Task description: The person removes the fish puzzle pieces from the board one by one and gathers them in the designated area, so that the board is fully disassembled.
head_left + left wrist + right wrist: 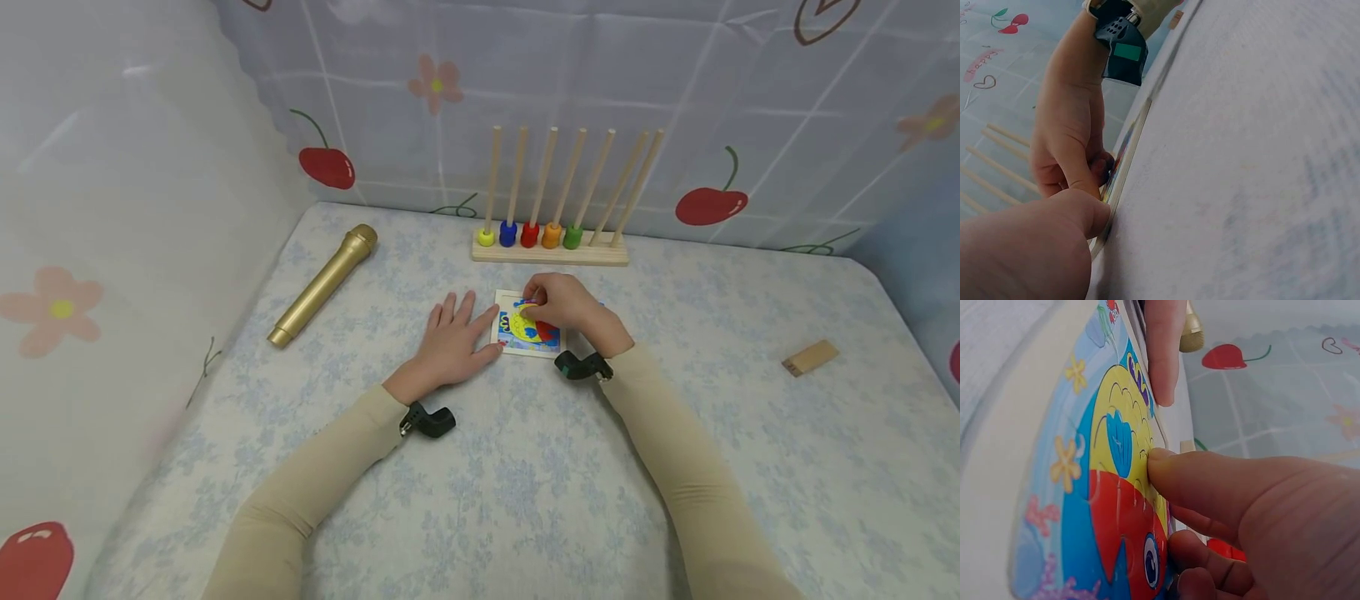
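While the left hand (453, 337) is laid flat on the floral tablecloth (510, 483) with its fingers straight and spread apart, the fish jigsaw puzzle (527, 331) just to its right is touched by the right hand (566, 302). The right thumb is set against the yellow body of the printed fish, and the other right fingers are curled in near that thumb, at the puzzle's far side. Whether a loose piece is pinched between them cannot be told, since the fingertips are partly hidden. The puzzle is bordered by a pale frame (528, 353), near whose left edge the left thumb and index finger are placed.

Beyond the right hand, a wooden peg stand (551, 259) is fitted with 7 rods; 5 of these are threaded with a yellow bead (486, 237), a blue bead (508, 234), a red bead (530, 235), an orange bead (552, 236) and a green bead (573, 237). Ahead and to the left of the left hand, a gold microphone (321, 287) is laid aslant. Well to the right of the right hand, a small tan block (810, 358) is seen.
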A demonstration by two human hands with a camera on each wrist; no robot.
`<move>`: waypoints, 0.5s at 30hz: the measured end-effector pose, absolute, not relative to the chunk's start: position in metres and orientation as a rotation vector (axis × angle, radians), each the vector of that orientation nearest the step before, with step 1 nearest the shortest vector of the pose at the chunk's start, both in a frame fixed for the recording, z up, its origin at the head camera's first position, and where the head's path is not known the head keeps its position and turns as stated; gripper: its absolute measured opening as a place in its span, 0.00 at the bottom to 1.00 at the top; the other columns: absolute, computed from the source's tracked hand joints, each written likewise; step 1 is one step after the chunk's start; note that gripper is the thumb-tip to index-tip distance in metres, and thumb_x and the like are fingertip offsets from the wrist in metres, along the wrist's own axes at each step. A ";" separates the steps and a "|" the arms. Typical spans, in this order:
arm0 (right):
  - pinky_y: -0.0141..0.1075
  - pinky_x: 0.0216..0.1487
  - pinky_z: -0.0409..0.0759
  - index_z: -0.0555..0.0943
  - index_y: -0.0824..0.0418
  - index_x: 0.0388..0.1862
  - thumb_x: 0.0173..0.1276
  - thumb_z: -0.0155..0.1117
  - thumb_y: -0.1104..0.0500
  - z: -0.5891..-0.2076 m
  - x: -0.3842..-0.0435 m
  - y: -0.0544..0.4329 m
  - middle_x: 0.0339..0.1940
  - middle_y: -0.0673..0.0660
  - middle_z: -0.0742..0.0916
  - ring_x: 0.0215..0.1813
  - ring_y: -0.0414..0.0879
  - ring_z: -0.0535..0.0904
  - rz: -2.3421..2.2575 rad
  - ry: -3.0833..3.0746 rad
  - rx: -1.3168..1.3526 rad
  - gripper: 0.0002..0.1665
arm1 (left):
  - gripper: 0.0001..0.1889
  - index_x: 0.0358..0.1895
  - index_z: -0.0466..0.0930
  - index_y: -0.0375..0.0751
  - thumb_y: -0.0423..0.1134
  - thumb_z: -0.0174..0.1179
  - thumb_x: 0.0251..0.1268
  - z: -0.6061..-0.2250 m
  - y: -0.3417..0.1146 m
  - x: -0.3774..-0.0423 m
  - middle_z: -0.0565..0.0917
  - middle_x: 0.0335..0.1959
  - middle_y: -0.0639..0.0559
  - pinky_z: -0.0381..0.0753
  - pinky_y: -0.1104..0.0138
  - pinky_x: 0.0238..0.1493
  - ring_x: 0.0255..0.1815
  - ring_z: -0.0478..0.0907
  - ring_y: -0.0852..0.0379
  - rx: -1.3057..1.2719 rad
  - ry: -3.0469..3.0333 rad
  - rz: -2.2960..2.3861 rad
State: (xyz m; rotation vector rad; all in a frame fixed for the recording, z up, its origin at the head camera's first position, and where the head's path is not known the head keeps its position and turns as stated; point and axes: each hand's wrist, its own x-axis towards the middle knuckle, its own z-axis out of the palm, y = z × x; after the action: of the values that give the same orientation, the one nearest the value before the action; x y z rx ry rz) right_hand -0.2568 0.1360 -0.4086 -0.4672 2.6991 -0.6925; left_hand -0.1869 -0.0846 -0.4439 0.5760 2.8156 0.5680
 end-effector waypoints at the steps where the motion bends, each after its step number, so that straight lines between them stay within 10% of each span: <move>1: 0.41 0.46 0.77 0.82 0.63 0.50 0.68 0.70 0.55 -0.409 -0.257 0.136 0.39 0.60 0.85 0.40 0.52 0.77 -0.691 2.699 -0.465 0.17 | 0.36 0.83 0.54 0.56 0.61 0.48 0.76 -0.444 -0.084 -0.187 0.42 0.85 0.38 0.36 0.39 0.81 0.85 0.31 0.33 0.573 2.815 0.567; 15: 0.40 0.46 0.77 0.81 0.62 0.50 0.68 0.70 0.55 -0.410 -0.256 0.135 0.40 0.60 0.85 0.40 0.52 0.77 -0.693 2.696 -0.419 0.17 | 0.36 0.83 0.54 0.56 0.61 0.48 0.76 -0.441 -0.083 -0.186 0.42 0.86 0.38 0.36 0.39 0.81 0.85 0.31 0.33 0.563 2.814 0.567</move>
State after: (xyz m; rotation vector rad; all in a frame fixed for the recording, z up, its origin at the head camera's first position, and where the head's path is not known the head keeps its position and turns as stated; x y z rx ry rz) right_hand -0.2565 0.1348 -0.4104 -0.4187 2.6960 -0.6931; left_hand -0.1855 -0.0834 -0.4413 0.5634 2.8144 0.5671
